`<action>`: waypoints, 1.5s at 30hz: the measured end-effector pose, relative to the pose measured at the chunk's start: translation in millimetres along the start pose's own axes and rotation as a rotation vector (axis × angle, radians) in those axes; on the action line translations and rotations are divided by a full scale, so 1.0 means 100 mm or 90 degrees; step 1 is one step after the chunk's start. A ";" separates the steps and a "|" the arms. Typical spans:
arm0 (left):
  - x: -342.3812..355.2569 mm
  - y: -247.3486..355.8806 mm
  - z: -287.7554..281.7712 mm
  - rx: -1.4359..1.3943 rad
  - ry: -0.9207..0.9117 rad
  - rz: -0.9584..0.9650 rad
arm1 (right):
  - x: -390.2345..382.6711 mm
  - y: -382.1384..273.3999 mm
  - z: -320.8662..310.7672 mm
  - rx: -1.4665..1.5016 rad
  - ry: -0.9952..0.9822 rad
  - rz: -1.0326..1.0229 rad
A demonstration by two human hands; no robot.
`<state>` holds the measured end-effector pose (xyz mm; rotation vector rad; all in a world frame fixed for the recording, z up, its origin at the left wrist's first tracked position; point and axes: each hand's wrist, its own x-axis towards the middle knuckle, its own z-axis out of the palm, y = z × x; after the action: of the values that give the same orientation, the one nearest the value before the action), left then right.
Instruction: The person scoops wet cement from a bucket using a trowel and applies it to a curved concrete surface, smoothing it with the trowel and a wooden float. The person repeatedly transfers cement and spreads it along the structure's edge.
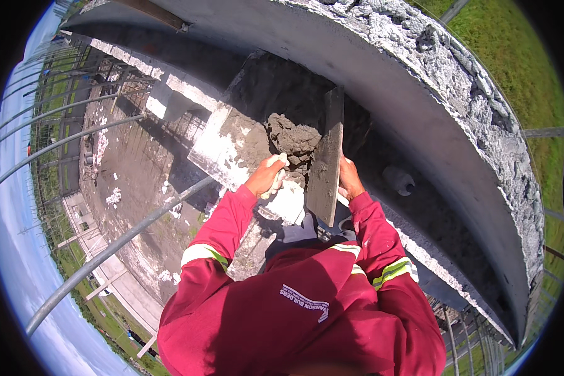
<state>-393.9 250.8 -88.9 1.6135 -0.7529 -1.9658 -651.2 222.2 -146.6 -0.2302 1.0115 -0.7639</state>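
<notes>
My right hand [349, 178] grips a long, flat, mortar-smeared board [325, 160] from its right side. The board is tilted up on edge, and most of those fingers are hidden behind it. Left of the board, my left hand [269, 177] is closed, with pale smears on its fingers. What it holds, if anything, is hidden. Just beyond that fist is a lump of wet grey mortar [292, 136], close against the board's left face. More mortar is spread over the pale slab [214, 143] under and beyond my hands.
A curved concrete wall [413, 78] with a rough broken top [448, 69] sweeps across the far and right sides. A pale round container [398, 180] lies in the shaded channel beside it. Several metal bars [116, 254] stick out at left, above a lower ground level with rubble.
</notes>
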 end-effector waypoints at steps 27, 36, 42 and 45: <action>0.11 0.54 -0.60 0.840 0.473 0.276 | -0.01 -0.30 0.20 -0.083 -0.025 0.029; -0.48 -0.45 -0.52 0.511 0.410 0.240 | 0.35 -0.05 0.35 -0.072 0.022 0.075; 0.21 -0.45 -0.46 0.115 0.142 -0.006 | 0.29 0.13 0.64 -0.060 0.048 0.017; 0.30 -0.34 -0.39 -0.106 0.010 -0.021 | 0.16 0.15 0.56 -0.029 0.041 -0.011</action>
<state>-362.2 251.2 -139.3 1.5500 -0.5446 -1.9808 -593.4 213.1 -135.1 -0.2548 1.0892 -0.7683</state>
